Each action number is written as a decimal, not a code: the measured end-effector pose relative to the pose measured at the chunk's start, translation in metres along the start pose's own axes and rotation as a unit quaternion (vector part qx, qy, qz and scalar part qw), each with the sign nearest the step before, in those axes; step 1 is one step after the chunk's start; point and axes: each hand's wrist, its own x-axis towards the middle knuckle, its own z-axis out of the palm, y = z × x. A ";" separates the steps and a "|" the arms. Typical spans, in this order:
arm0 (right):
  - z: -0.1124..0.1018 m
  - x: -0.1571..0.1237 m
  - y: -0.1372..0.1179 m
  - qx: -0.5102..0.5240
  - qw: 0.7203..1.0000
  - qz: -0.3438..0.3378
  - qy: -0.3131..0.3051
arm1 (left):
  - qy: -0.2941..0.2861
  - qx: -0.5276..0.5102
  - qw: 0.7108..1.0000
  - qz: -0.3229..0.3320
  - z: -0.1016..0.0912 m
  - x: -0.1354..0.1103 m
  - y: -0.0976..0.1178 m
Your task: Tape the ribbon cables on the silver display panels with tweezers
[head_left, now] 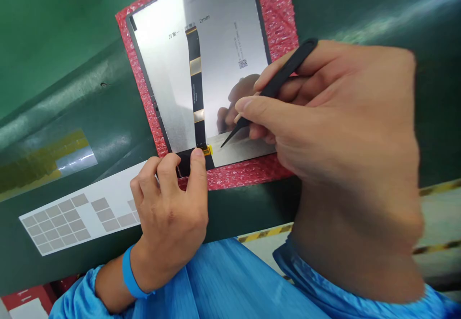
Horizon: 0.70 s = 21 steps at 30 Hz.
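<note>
A display panel [230,31] lies with its silvery back up on a red foam pad [279,12]. A dark flex cable [196,88] with gold patches runs down its back to a small yellow tab [208,150] at the lower edge. My left hand [176,194] is curled at the panel's near-left corner, the thumb pressing beside the tab and the other fingers bent over the black edge. In my right hand [324,103] I pinch black tweezers [284,72], their tip just above the silver surface, right of the tab and apart from it. The panel mirrors this hand.
Green matting [118,84] covers the bench. Left of the pad lie a white sheet of grey square stickers [61,223] and strips of yellow and clear tape [54,158]. A red box [30,300] shows at the lower left. Below the bench's near edge, yellow-black floor tape [266,232] is visible.
</note>
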 end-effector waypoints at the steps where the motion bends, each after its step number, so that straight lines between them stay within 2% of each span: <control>1: 0.000 0.001 0.000 0.011 1.000 -0.001 -0.003 | -0.001 0.003 1.000 0.005 0.001 0.000 0.001; 5: 0.001 0.003 0.004 0.037 0.999 -0.003 -0.031 | -0.026 -0.021 0.999 0.021 0.006 -0.002 0.006; 9: 0.001 0.003 0.011 0.059 0.998 0.005 -0.026 | -0.046 -0.035 0.998 0.018 0.010 -0.008 0.006; 15: 0.008 0.007 0.016 0.068 0.998 -0.009 -0.015 | -0.036 0.005 0.998 -0.045 0.008 -0.017 0.003; 18: 0.010 0.015 0.010 0.066 0.997 -0.021 -0.025 | -0.011 -0.019 0.998 -0.059 0.000 -0.023 -0.013; 21: 0.011 0.019 0.003 0.093 0.994 -0.019 -0.046 | 0.030 -0.094 0.993 -0.065 -0.013 -0.036 -0.050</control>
